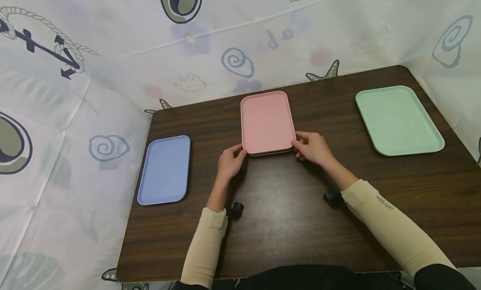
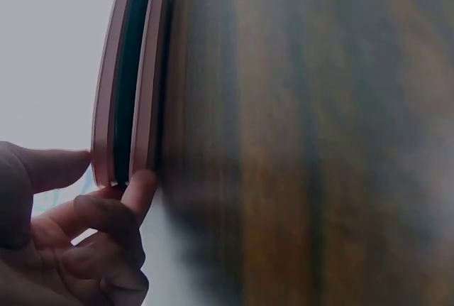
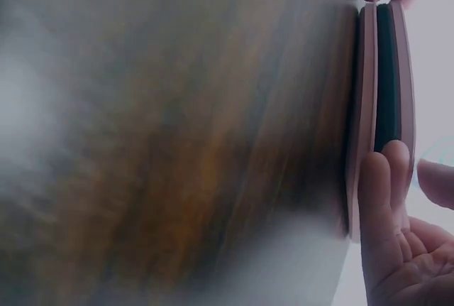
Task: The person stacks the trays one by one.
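Note:
A rectangular pink tray (image 1: 267,123) lies on top of a stack in the middle of the table. From the side, the left wrist view shows two pink rims with a dark green band (image 2: 132,72) between them; whether that is another tray or a shadowed gap I cannot tell. My left hand (image 1: 230,161) pinches the stack's near left corner, thumb on the upper rim and fingertips at the lower one. At the near right corner is my right hand (image 1: 312,147), its fingertips on the stack's edge (image 3: 365,121) and its thumb by the upper rim.
A blue tray (image 1: 164,170) lies toward the table's left edge, and a larger green tray (image 1: 400,120) near the right edge. Printed white cloth (image 1: 210,60) hangs behind and beside the dark wooden table (image 1: 278,223). Black wrist cameras (image 1: 236,210) sit under both forearms.

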Tool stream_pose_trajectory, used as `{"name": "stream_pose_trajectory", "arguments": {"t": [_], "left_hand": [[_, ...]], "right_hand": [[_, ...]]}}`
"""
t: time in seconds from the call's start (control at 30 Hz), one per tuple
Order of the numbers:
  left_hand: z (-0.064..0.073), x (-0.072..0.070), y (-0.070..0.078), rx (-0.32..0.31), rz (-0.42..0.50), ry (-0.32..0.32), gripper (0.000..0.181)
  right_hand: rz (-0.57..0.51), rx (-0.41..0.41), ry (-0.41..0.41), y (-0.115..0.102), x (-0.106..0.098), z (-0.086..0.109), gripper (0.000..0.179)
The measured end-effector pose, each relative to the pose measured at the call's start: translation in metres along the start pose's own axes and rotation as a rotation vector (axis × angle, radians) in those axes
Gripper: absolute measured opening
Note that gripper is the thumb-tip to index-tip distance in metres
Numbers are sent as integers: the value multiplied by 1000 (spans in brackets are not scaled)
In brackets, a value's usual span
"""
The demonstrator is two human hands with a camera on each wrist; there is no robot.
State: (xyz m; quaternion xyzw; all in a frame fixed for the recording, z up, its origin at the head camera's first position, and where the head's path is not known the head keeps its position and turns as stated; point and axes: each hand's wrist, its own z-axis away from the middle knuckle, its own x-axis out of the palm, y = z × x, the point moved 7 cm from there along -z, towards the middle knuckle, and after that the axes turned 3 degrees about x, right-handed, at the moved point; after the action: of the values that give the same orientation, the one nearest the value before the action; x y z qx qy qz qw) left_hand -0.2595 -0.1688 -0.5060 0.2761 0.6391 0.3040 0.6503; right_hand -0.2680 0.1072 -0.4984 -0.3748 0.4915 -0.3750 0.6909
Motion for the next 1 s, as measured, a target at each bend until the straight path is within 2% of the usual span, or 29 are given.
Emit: {"name": "stream_pose_trajectory", "arguments": {"t": [0.13, 0.37, 0.47, 0.6, 0.7, 0.8, 0.87, 1.0], "left_hand": [[10, 0, 2, 21, 6, -64, 40], [43, 7, 16, 44, 5, -228, 33], [55, 18, 28, 73, -49, -277, 33], [68, 40, 50, 114, -127, -318, 33], [73, 59, 69, 154, -164, -336, 31], [77, 79, 88, 215, -193, -363, 31], [79, 93, 101, 256, -209, -389, 31], [80, 124, 129, 304, -226, -470, 37]], "right_hand": [[8, 0, -18, 2, 1, 9, 56], [0, 11, -70, 4, 3, 30, 54], [-22, 2, -92, 5, 0, 40, 49], [-76, 3, -100, 12, -12, 55, 45], [-122, 18, -71, 23, -32, 67, 44], [-167, 27, 1, 39, -60, 79, 46], [-203, 26, 76, 51, -85, 90, 45], [-343, 44, 290, 81, -144, 112, 15]]}}
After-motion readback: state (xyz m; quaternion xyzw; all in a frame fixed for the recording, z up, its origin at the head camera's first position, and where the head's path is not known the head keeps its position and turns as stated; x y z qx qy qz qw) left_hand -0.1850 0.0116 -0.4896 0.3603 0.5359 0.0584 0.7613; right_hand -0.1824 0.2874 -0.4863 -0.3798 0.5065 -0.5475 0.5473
